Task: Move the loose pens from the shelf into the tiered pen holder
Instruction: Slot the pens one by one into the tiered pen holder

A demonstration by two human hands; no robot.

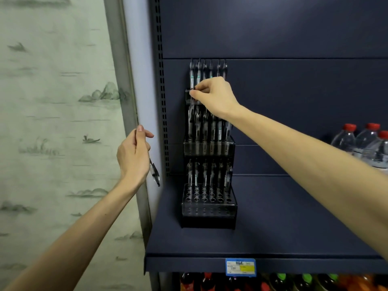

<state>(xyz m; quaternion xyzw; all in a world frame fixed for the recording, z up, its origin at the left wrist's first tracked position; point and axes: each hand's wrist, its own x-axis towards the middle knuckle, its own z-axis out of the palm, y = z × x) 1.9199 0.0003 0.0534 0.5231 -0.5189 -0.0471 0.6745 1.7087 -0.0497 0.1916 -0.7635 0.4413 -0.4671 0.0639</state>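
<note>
A black tiered pen holder (209, 208) stands at the left end of the dark blue shelf (273, 238), with several pens upright in each of its three tiers. My right hand (214, 94) is up at the top tier and pinches a pen (192, 80) at the tier's left end, fingers curled round it. My left hand (133, 156) is held left of the holder, off the shelf, and grips one clear pen (154, 171) that slants down to the right. The front rows of holes in the lowest tier hold nothing.
Water bottles with red caps (365, 143) stand at the right end of the shelf. Drink bottles (273, 282) fill the shelf below, under a price tag (240, 267). A perforated upright (161, 91) and a papered wall (52, 122) lie to the left.
</note>
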